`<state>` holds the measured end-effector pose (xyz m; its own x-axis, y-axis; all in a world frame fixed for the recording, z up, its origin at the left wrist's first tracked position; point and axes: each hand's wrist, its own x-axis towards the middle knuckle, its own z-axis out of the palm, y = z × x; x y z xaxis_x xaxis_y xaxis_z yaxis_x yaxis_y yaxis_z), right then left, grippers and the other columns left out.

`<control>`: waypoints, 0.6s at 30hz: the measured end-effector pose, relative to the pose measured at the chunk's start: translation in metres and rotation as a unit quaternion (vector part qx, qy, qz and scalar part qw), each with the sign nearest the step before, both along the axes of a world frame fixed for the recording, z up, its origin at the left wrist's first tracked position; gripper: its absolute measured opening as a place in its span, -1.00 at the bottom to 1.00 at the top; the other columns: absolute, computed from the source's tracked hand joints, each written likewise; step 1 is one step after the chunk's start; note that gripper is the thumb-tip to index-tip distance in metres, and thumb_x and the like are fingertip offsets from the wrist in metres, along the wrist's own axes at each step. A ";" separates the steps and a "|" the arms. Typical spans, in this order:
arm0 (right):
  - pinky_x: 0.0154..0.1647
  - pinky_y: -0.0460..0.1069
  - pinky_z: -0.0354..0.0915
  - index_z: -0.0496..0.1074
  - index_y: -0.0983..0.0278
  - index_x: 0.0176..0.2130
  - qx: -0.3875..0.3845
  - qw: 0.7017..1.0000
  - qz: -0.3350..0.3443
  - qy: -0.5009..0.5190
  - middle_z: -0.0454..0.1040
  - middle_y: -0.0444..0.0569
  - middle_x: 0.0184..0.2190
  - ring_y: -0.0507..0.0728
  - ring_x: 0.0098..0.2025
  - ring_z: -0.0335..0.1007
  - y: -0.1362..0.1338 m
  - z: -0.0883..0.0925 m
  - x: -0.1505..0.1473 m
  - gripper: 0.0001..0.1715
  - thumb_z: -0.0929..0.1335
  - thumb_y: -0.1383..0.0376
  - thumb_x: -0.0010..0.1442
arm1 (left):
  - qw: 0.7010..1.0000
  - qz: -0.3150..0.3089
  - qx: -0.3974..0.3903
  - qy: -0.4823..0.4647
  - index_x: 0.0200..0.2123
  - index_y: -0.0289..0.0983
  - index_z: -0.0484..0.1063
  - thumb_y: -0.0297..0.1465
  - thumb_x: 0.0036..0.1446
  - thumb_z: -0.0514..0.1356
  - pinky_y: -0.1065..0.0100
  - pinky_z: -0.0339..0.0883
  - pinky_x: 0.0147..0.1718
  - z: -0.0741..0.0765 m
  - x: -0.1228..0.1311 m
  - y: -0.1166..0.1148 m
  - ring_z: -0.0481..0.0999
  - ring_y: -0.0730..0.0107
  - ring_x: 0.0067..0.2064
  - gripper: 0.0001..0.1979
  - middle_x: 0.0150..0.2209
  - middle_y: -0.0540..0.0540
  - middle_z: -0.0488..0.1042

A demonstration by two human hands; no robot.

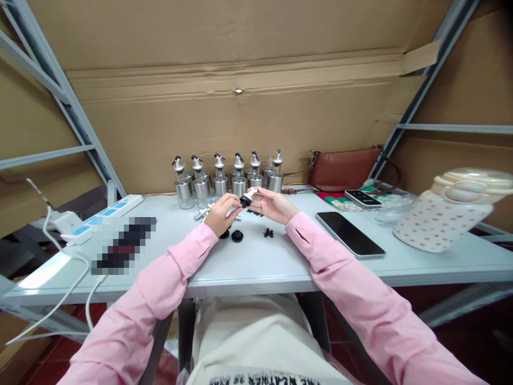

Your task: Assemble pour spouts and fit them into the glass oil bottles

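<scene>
Above the table, both hands meet at a bottle pour spout with a pale silvery top and a black stopper at its lower end. My left hand pinches the black end. Around the pale end, the fingers of my right hand are closed. A round black stopper lies on the table below my left hand, with another partly hidden beside it. Several small black caps lie under my right hand. Silvery spout pieces are partly covered by my left hand.
Several glass-and-steel bottles stand in rows at the back. On the right are a phone, a dotted jug, a brown bag and a dark handheld device. A power strip with cables lies left.
</scene>
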<state>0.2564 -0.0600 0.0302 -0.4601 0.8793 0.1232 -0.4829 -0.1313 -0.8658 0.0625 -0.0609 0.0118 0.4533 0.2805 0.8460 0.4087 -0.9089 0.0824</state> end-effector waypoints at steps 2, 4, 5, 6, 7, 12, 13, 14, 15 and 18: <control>-0.03 0.03 0.25 0.37 0.29 -0.26 -0.003 1.000 0.002 -0.006 0.48 -0.05 -0.32 0.03 -0.28 0.45 0.000 0.001 0.000 -0.75 0.15 0.34 0.24 | 1.000 0.000 -0.005 0.007 -0.37 -0.29 0.31 -0.38 0.17 0.06 0.34 0.34 -0.20 0.000 0.000 0.001 0.42 0.42 -0.21 -0.89 -0.28 -0.12 0.39; -0.04 0.02 0.25 0.37 0.29 -0.27 -0.005 1.000 0.001 -0.010 0.49 -0.05 -0.31 0.02 -0.31 0.45 -0.001 0.001 -0.001 -0.75 0.14 0.34 0.24 | 1.000 -0.003 -0.008 0.012 -0.32 -0.28 0.31 -0.37 0.16 0.07 0.34 0.34 -0.19 -0.001 0.000 0.001 0.42 0.41 -0.20 -0.90 -0.26 -0.12 0.38; -0.04 0.02 0.25 0.36 0.29 -0.27 -0.007 1.000 0.003 -0.013 0.49 -0.05 -0.32 0.01 -0.32 0.45 -0.001 0.002 -0.001 -0.74 0.13 0.34 0.25 | 1.000 -0.005 -0.011 0.013 -0.26 -0.28 0.31 -0.37 0.16 0.07 0.34 0.34 -0.18 -0.001 0.000 0.001 0.42 0.41 -0.19 -0.88 -0.25 -0.12 0.38; -0.04 0.01 0.25 0.36 0.30 -0.28 -0.009 1.000 0.007 -0.016 0.49 -0.05 -0.32 0.01 -0.33 0.45 -0.002 0.002 -0.001 -0.73 0.13 0.34 0.25 | 1.000 -0.008 -0.014 0.014 -0.18 -0.27 0.29 -0.36 0.16 0.07 0.34 0.34 -0.18 -0.001 0.000 0.002 0.41 0.41 -0.19 -0.84 -0.23 -0.13 0.37; -0.04 0.02 0.25 0.36 0.30 -0.28 -0.009 1.000 0.010 -0.019 0.50 -0.05 -0.33 0.01 -0.33 0.45 -0.002 0.003 -0.001 -0.72 0.12 0.34 0.25 | 1.000 -0.009 -0.017 0.016 -0.10 -0.26 0.26 -0.37 0.17 0.07 0.33 0.34 -0.17 -0.002 0.000 0.002 0.41 0.40 -0.18 -0.78 -0.20 -0.14 0.36; -0.04 0.03 0.25 0.33 0.29 -0.25 0.005 0.999 0.027 -0.027 0.51 -0.02 -0.32 0.04 -0.27 0.47 -0.005 0.004 -0.002 -0.70 0.08 0.32 0.27 | 0.998 0.011 -0.022 0.049 0.15 -0.27 0.06 -0.35 0.18 0.03 0.23 0.27 -0.05 -0.004 0.000 0.002 0.34 0.28 -0.03 -0.54 -0.02 -0.24 0.28; -0.03 0.03 0.25 0.33 0.30 -0.25 0.010 0.999 0.031 -0.027 0.52 -0.01 -0.31 0.05 -0.26 0.47 -0.006 0.005 -0.002 -0.70 0.08 0.32 0.27 | 0.998 0.015 -0.023 0.057 0.17 -0.28 0.02 -0.35 0.19 0.02 0.20 0.25 -0.03 -0.004 -0.001 0.002 0.32 0.25 -0.01 -0.51 0.00 -0.25 0.27; -0.03 0.03 0.25 0.33 0.30 -0.25 0.013 0.999 0.034 -0.026 0.52 0.00 -0.31 0.05 -0.25 0.47 -0.007 0.005 -0.002 -0.71 0.08 0.32 0.27 | 0.997 0.019 -0.024 0.064 0.19 -0.28 -0.02 -0.35 0.19 0.01 0.19 0.23 -0.02 -0.004 -0.001 0.002 0.31 0.24 0.00 -0.48 0.02 -0.26 0.27; -0.03 0.03 0.25 0.32 0.30 -0.24 0.016 0.999 0.035 -0.026 0.52 0.00 -0.31 0.05 -0.25 0.48 -0.007 0.005 -0.003 -0.72 0.09 0.32 0.27 | 0.997 0.021 -0.024 0.074 0.21 -0.28 -0.05 -0.35 0.19 0.00 0.18 0.22 -0.01 -0.004 -0.001 0.001 0.30 0.23 0.00 -0.46 0.03 -0.26 0.27; -0.03 0.05 0.26 0.31 0.30 -0.24 0.017 0.999 0.034 -0.026 0.52 0.01 -0.33 0.06 -0.26 0.48 -0.008 0.006 -0.003 -0.77 0.12 0.34 0.25 | 0.995 0.021 -0.021 0.098 0.23 -0.28 -0.09 -0.35 0.18 0.00 0.18 0.20 -0.01 -0.002 -0.001 -0.001 0.29 0.22 -0.01 -0.44 0.05 -0.24 0.27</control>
